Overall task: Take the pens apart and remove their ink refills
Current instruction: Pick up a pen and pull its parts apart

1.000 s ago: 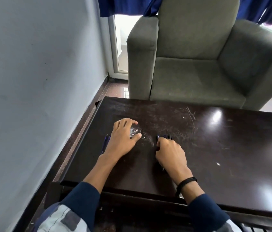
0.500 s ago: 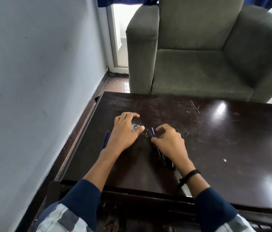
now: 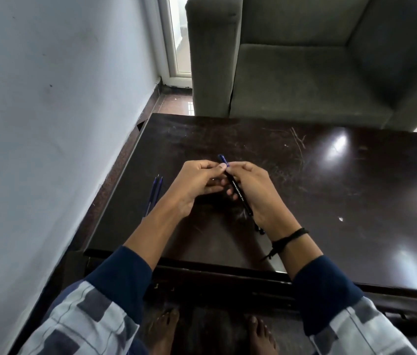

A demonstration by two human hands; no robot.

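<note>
I hold a black pen (image 3: 238,192) with white lettering and a blue cap end above the dark wooden table (image 3: 330,190). My right hand (image 3: 256,193) grips its barrel along the palm. My left hand (image 3: 198,181) pinches the blue end (image 3: 223,159) between thumb and fingertips. Two blue pens (image 3: 154,194) lie side by side on the table near its left edge, left of my left forearm. Dark pen ends (image 3: 260,229) poke out on the table below my right wrist, mostly hidden.
A grey armchair (image 3: 305,73) stands right behind the table's far edge. A pale wall (image 3: 48,124) runs close along the left side. A small white speck (image 3: 340,219) lies on the table to the right. My bare feet (image 3: 164,329) show under the near edge.
Both hands rested on the table over the pens before. Now they are lifted and joined on one black pen, the left pinching its blue end.
</note>
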